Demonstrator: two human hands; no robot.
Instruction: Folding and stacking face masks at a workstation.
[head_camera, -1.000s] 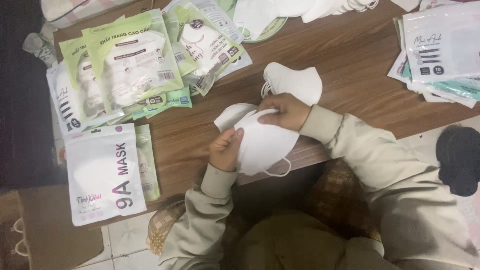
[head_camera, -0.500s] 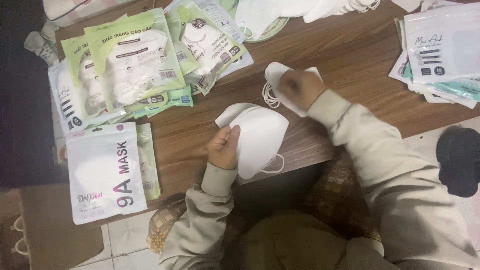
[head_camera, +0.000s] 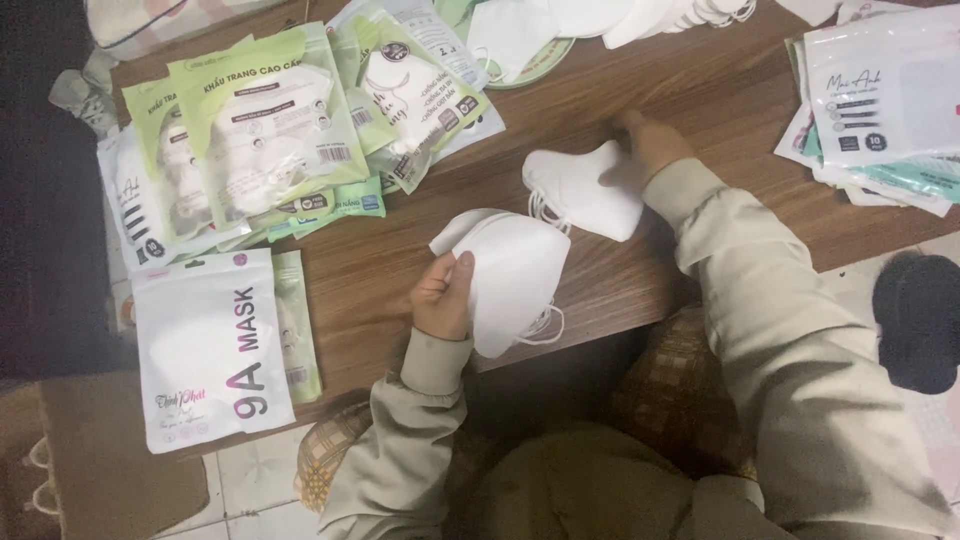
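My left hand (head_camera: 441, 296) holds a stack of folded white face masks (head_camera: 510, 272) upright over the near edge of the wooden table (head_camera: 700, 90), ear loops dangling below. My right hand (head_camera: 648, 148) reaches out across the table and its fingers rest on the far edge of another folded white mask (head_camera: 585, 190) lying flat on the wood. Whether that hand grips the mask or only touches it is not clear. Both arms wear beige sleeves.
Several green and white mask packets (head_camera: 270, 130) are piled at the left, with a white pouch (head_camera: 210, 350) hanging off the near edge. More white pouches (head_camera: 880, 100) lie stacked at the right. Loose white masks (head_camera: 600, 20) sit at the far side. A dark shape (head_camera: 915, 320) lies on the floor.
My right hand left the held stack, moved up and right to the flat mask, and slid further to its far edge. The left hand kept holding the stack, lifting it slightly.
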